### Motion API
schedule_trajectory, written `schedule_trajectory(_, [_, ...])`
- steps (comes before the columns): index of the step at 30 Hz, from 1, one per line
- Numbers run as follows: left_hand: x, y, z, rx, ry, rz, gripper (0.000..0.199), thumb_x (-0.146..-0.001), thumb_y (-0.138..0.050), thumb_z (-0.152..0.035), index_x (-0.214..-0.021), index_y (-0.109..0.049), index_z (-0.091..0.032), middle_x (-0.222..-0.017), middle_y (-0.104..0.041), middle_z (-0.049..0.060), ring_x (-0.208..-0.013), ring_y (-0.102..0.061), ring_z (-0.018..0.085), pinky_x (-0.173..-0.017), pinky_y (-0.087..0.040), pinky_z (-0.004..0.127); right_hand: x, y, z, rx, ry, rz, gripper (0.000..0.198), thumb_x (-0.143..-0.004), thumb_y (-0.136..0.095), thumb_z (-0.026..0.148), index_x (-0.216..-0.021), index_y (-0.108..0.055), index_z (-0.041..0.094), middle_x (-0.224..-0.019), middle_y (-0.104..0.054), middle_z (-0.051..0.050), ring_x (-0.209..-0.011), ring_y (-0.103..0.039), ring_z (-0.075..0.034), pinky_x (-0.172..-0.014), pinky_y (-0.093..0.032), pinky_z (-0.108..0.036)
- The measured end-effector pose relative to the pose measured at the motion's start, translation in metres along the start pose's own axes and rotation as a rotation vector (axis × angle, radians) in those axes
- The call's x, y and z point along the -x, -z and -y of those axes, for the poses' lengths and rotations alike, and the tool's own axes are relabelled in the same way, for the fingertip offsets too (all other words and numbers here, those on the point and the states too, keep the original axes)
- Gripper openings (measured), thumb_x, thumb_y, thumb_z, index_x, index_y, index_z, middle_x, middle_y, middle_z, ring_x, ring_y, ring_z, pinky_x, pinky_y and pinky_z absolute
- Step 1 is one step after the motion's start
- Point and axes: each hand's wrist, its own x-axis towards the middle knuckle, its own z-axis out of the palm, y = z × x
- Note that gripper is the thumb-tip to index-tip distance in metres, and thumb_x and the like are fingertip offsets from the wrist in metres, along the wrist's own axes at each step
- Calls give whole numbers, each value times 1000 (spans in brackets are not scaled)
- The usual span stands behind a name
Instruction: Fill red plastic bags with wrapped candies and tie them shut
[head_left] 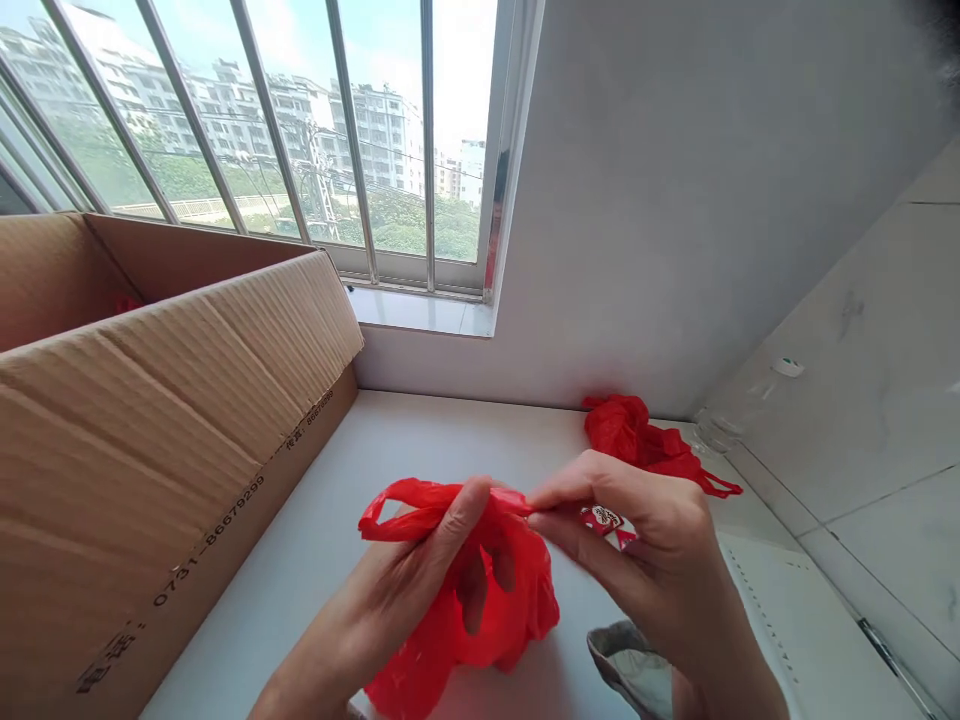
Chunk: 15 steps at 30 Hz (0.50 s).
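A thin, glossy, crumpled red plastic bag is held up in both hands over a smooth white tabletop, its film translucent enough for fingers to show as darker shapes through it. The left hand is partly closed around the gathered top, its thumb laid across the folds and its other fingers largely hidden behind the film; a flattened loop of plastic sticks out past the thumb. The right hand has thumb and forefinger closed in a pinch on a narrow, stretched end of the same bag, drawn taut between the hands. Partly hidden behind the right hand is a small red-and-white printed packet, and below it lies a soft grey fabric item with a curved edge and paler inside. Beyond, near the wall, a second wrinkled red plastic bag lies in a loose heap with a handle trailing, just beside a clear plastic bottle with a white cap. On the left stands a large open brown cardboard box, its ridged flap folded outward, beneath a window with round metal bars.
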Motion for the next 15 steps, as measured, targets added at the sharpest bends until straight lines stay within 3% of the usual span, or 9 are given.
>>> schedule_trajectory(2, [-1,3,-3,103,60,38,35,-94,-45,-58,-102,-61,-28,-83,-66,-3,-73,-61,15,-69,-51,24,3,-1,6,-33,66,172,4,-90,-67,19,-87,-65,21,-78,-70,3,-70,-61,-11,-65,-48,-21])
schedule_trajectory(5, [0,8,-4,48,-58,116,23,-91,-59,-47,-90,-63,-25,-81,-63,-3,-72,-55,14,-65,-45,22,5,0,7,-24,121,392,10,-94,-61,20,-85,-66,20,-79,-71,1,-69,-60,-13,-64,-47,-25])
schedule_trajectory(8, [6,11,-3,-213,-217,141,11,-91,-57,-30,-82,-58,-23,-73,-57,-4,-66,-45,12,-60,-37,22,1,1,-1,-120,46,261,7,-93,-63,22,-86,-66,22,-79,-70,2,-70,-61,-12,-66,-48,-23])
schedule_trajectory(11, [12,11,-1,-350,-256,174,12,-94,-44,-26,-91,-55,-25,-87,-60,-2,-76,-50,15,-70,-42,23,-7,-4,-11,-277,-125,104,14,-96,-59,34,-103,-68,25,-100,-72,-1,-93,-66,-15,-81,-52,-25])
schedule_trajectory(13, [14,11,0,-429,-259,200,16,-96,-36,-23,-91,-51,-25,-96,-60,-1,-80,-53,15,-75,-44,23,-11,-13,-18,-403,-193,220,31,-101,-47,42,-121,-63,26,-114,-70,-4,-100,-66,-16,-84,-53,-27])
schedule_trajectory(15, [12,12,0,-567,-298,168,18,-95,-32,-18,-88,-47,-24,-92,-58,-2,-74,-52,13,-69,-43,22,-14,-22,-23,-472,-247,361,40,-103,-37,46,-128,-61,24,-104,-71,-5,-88,-67,-15,-75,-53,-25])
